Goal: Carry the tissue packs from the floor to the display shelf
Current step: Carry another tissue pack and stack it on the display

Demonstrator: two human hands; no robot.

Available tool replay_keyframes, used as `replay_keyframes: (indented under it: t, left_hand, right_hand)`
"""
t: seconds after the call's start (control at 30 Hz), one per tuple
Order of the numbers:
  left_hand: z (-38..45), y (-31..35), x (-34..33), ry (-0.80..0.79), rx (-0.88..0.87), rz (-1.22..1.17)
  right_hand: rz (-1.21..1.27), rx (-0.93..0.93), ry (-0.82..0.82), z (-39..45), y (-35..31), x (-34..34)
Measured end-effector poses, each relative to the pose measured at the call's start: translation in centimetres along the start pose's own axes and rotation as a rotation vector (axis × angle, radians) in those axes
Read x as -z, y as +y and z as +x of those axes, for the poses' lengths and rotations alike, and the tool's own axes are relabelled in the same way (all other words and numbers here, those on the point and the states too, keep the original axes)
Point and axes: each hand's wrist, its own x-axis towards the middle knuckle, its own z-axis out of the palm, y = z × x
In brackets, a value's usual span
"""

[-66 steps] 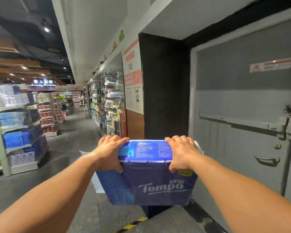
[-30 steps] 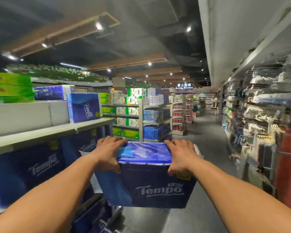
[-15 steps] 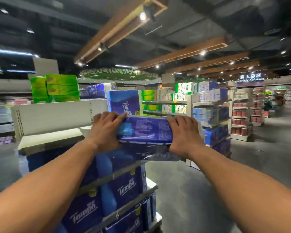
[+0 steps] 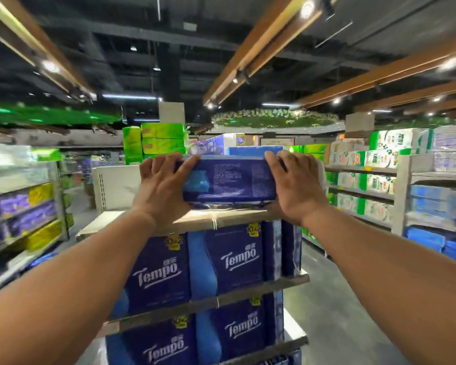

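A dark blue Tempo tissue pack (image 4: 229,180) is held at the front edge of the display shelf's top board (image 4: 195,219), its underside at or just over the board. My left hand (image 4: 161,191) grips its left end and my right hand (image 4: 295,188) grips its right end, fingers curled over the top. Another blue pack (image 4: 256,150) stands behind it on the same board. Two lower shelves hold more Tempo packs (image 4: 232,259).
A white back panel (image 4: 113,185) rises behind the top board, with green packs (image 4: 161,140) stacked above it. Shelving units with tissue goods line the left (image 4: 21,206) and right (image 4: 406,180). An open grey floor aisle (image 4: 334,312) runs on the right.
I turned left from the grey door to face the display shelf. Both hands raised the pack from waist height up to the top board while I moved closer.
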Motion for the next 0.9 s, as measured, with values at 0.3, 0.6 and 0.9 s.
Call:
replay_keyframes:
  t: [0.3,0.6,0.9]
  left_hand:
    - [2.4,-5.4,-10.0,-0.024,0.076,0.06]
    - [6.3,-12.3,-21.6,-0.065,0.103,0.075]
    - [8.8,-15.7,-28.4,-0.24,0.168,0.113]
  right_hand:
    - [0.066,0.06,0.013,6.7,-0.5,-12.5]
    - [0.111,0.05,-0.192,14.2,-1.5,-24.5]
    - [0.208,0.067,-0.302,18.5,-2.0,-34.3]
